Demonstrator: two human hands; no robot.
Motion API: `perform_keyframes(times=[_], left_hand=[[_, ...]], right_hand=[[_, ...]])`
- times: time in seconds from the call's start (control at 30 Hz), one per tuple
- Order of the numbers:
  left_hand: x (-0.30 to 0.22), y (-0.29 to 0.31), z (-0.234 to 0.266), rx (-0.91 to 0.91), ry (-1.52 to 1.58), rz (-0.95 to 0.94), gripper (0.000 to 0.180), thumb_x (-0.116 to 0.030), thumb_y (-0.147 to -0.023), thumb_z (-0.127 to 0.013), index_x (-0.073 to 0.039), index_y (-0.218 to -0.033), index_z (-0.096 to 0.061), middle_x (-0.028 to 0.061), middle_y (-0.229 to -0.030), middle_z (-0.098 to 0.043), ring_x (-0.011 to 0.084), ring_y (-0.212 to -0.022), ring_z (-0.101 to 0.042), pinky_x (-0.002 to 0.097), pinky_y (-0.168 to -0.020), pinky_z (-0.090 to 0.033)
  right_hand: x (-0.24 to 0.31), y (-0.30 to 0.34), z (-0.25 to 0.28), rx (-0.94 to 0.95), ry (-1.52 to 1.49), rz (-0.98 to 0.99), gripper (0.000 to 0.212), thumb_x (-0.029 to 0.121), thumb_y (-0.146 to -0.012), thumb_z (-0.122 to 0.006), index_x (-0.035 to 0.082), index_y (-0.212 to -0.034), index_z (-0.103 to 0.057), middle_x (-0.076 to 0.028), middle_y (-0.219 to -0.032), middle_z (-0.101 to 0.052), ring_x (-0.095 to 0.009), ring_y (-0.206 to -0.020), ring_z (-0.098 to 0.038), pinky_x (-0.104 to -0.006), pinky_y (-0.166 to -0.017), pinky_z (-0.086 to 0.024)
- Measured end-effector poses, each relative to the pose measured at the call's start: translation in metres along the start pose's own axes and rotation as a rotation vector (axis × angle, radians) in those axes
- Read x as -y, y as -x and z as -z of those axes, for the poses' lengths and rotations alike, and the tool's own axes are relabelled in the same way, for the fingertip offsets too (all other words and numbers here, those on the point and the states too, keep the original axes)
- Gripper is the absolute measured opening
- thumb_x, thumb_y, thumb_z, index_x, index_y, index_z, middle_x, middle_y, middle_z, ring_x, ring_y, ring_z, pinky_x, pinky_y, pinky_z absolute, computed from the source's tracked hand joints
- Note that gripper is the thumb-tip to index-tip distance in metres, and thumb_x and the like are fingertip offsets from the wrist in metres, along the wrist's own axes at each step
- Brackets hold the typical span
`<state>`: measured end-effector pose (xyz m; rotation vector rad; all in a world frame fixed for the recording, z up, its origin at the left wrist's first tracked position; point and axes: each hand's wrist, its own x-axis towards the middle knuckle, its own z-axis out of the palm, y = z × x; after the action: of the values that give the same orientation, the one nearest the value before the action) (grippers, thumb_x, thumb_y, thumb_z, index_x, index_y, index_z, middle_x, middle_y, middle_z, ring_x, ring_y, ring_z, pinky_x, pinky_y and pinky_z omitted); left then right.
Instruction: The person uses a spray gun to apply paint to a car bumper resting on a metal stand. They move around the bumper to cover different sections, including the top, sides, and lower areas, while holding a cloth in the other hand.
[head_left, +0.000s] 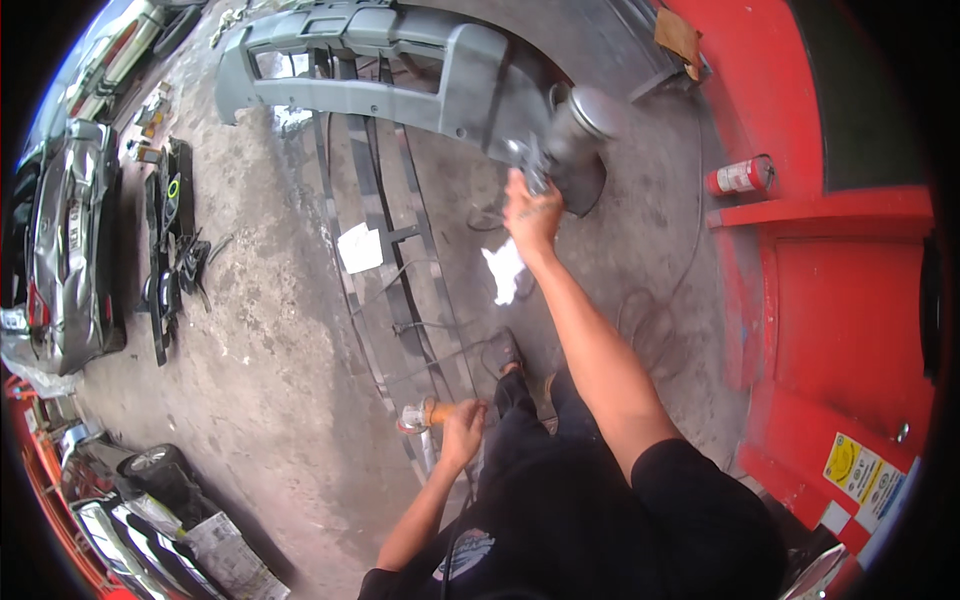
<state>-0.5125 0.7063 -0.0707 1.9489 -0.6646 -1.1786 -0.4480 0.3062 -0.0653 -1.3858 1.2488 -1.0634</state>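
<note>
My right hand (533, 215) reaches far forward, its fingers wrapped round a silver spray gun (536, 165) with a round metal cup. Motion smears the gun somewhat. It is close to the right end of a grey car bumper (470, 85), which rests on a long dark frame at the far side; I cannot tell whether they touch. My left hand (463, 435) is low, near my legs, and closed on an orange-bodied power tool (438, 413) with a pale, rounded head pointing left. The tool's exact kind is unclear.
A white paper sheet (361, 248) and a crumpled white cloth or paper (503, 271) lie ahead. Cables (650, 320) trail over the concrete. To the right are a red cabinet (840, 320) and a fire extinguisher (741, 176). Damaged car parts (75, 235) line the left side.
</note>
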Motion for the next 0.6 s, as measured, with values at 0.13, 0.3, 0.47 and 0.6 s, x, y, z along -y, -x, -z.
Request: perform_keyframes(times=[0.13,0.3,0.47,0.6], left_hand=[[0.014,0.008,-0.005,0.082,-0.096,0.075,0.023,-0.018,-0.102,-0.061,-0.002,-0.114,-0.071,0.0191,-0.104,-0.076,0.0348,-0.098,-0.075,0.0404,-0.086,-0.057],[0.055,0.014,-0.016,0.176,-0.218,0.053,0.025,-0.021,-0.101,-0.062,-0.003,-0.116,-0.072,0.0201,-0.108,-0.075,0.0377,-0.102,-0.073,0.0448,-0.088,-0.057],[0.075,0.027,-0.024,0.214,-0.311,0.069,0.026,-0.024,-0.100,-0.061,-0.007,-0.116,-0.073,0.0208,-0.107,-0.075,0.0414,-0.102,-0.071,0.0488,-0.088,-0.056],[0.086,0.034,-0.034,0.273,-0.303,0.121,0.025,-0.024,-0.100,-0.061,-0.009,-0.115,-0.073,0.0214,-0.107,-0.074,0.0437,-0.103,-0.069,0.0504,-0.088,-0.056]], right_hand=[[0.056,-0.015,-0.021,0.170,-0.005,0.066,0.032,0.032,-0.098,-0.073,0.000,-0.094,-0.069,-0.006,-0.076,-0.069,-0.014,-0.054,-0.061,-0.0308,-0.047,-0.048],[0.047,-0.020,0.023,0.144,-0.010,0.038,0.032,0.030,-0.098,-0.071,-0.001,-0.095,-0.070,-0.009,-0.074,-0.069,-0.018,-0.056,-0.063,-0.0334,-0.050,-0.049],[0.005,-0.017,0.120,-0.070,-0.014,-0.404,0.032,0.029,-0.099,-0.072,-0.003,-0.096,-0.070,-0.006,-0.078,-0.070,-0.013,-0.049,-0.060,-0.0279,-0.040,-0.048],[-0.007,-0.017,0.145,-0.223,0.029,-0.428,0.033,0.028,-0.098,-0.073,-0.004,-0.093,-0.069,-0.007,-0.075,-0.069,-0.014,-0.049,-0.061,-0.0295,-0.039,-0.048]])
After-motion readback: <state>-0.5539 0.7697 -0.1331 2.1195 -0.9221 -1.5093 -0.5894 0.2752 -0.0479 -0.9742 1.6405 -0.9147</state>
